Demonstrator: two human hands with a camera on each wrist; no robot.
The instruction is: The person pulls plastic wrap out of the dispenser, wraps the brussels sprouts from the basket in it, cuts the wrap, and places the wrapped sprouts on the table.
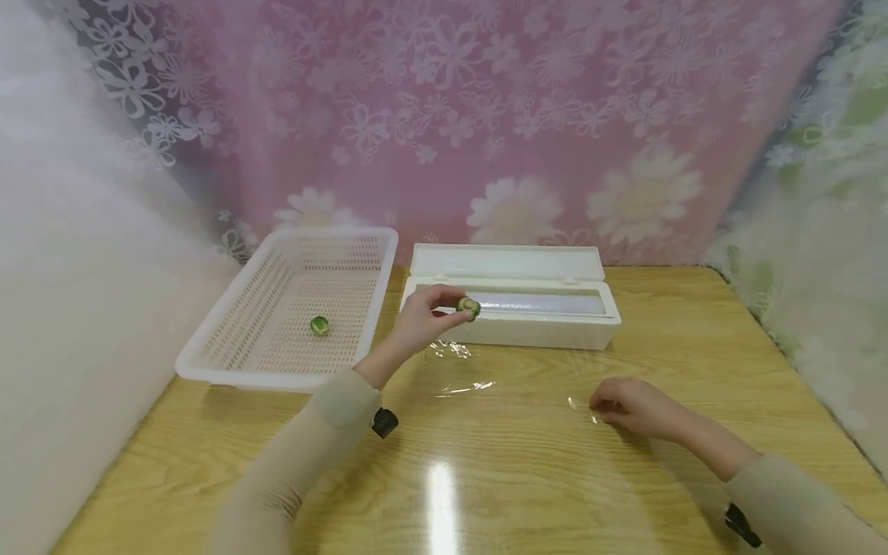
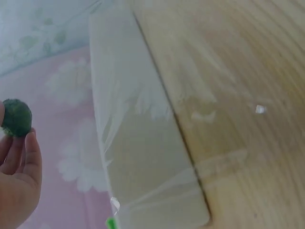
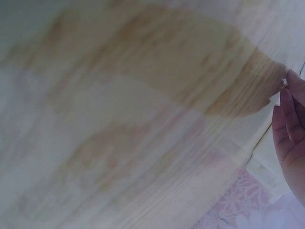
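Note:
My left hand [image 1: 425,316] pinches a Brussels sprout [image 1: 468,308] between thumb and fingers, in front of the long white box. The left wrist view shows this sprout [image 2: 18,118] at the left edge, raised on the fingertips. Clear cling film [image 1: 466,389] stretches from the box toward me over the table, seen by its glints and creases. With thumb and fingertips, my right hand [image 1: 641,408] pinches the film's near right part. In the right wrist view the film [image 3: 190,90] spreads out from those fingertips.
The white box [image 1: 541,333] stands at the back with its lid up and a film roll [image 1: 541,303] inside. A white slotted basket [image 1: 277,379] at the left holds another Brussels sprout [image 1: 320,325]. Floral cloth [image 1: 451,116] hangs behind the wooden table [image 1: 520,493].

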